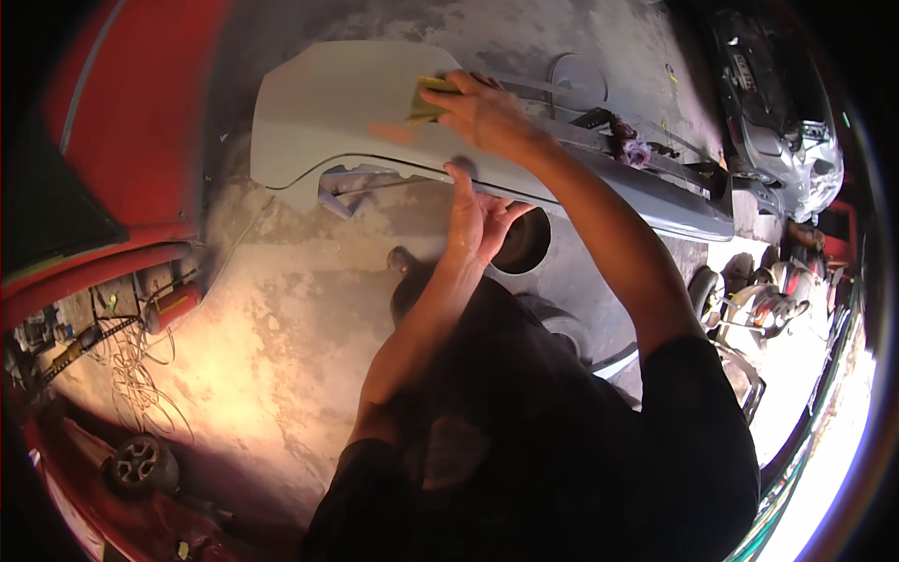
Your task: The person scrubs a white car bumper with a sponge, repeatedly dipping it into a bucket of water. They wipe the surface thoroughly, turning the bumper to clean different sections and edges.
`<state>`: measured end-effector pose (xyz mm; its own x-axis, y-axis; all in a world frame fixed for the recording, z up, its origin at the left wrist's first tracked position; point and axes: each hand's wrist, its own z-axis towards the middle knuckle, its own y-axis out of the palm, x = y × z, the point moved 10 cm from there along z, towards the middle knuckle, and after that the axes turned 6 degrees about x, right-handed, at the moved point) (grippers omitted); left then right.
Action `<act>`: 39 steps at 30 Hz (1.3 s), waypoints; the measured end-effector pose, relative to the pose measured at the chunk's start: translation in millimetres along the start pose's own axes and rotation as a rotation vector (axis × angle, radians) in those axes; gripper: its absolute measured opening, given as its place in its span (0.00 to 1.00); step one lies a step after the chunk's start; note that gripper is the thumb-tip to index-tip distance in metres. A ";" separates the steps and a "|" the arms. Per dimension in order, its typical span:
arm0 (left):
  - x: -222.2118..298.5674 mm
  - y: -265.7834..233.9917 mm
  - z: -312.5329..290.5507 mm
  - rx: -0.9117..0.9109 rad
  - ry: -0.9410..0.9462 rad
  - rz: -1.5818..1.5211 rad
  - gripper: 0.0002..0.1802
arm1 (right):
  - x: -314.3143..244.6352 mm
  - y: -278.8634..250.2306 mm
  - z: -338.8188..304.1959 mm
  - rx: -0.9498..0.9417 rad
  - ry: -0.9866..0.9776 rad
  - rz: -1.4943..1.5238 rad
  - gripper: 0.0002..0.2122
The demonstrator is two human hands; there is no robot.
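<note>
A long grey car bumper (328, 103) lies across the upper middle, its broad end at the left and a dark line along its near edge. On its upper face, my right hand (487, 117) is closed over a yellow sanding pad (429, 99), and the fingers cover part of the pad. At the near edge my left hand (478, 220) grips the bumper from below. Its thumb points up against the edge; the other fingers reach right along the underside, partly hidden.
A dark round opening (523, 242) shows under the bumper. At the left stand a red car body (122, 112), a loose cable (140, 384) and a wheel (140, 465). Another bumper, silver and black (796, 155), is at the far right, above cluttered parts (763, 304).
</note>
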<state>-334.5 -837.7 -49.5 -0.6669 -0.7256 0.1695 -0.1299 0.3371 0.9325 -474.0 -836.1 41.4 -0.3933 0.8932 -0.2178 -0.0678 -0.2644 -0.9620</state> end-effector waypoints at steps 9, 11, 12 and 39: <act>-12.4 -19.4 21.1 0.143 -0.043 0.003 0.43 | 56.5 -6.5 -19.1 0.059 0.049 0.118 0.24; -7.7 -14.8 22.3 0.187 -0.035 -0.023 0.40 | 75.8 5.4 -0.8 0.030 0.082 0.199 0.24; -1.5 -16.5 21.9 0.211 -0.024 -0.042 0.38 | 79.1 0.6 6.1 0.011 0.112 0.304 0.25; 20.0 1.9 10.3 0.293 0.113 0.078 0.21 | 148.9 28.5 1.8 -0.017 0.161 0.908 0.24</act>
<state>-355.6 -845.4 -47.7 -0.5994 -0.7472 0.2870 -0.2976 0.5409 0.7867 -536.1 -711.3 -18.2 -0.1566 0.3856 -0.9093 0.2188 -0.8842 -0.4127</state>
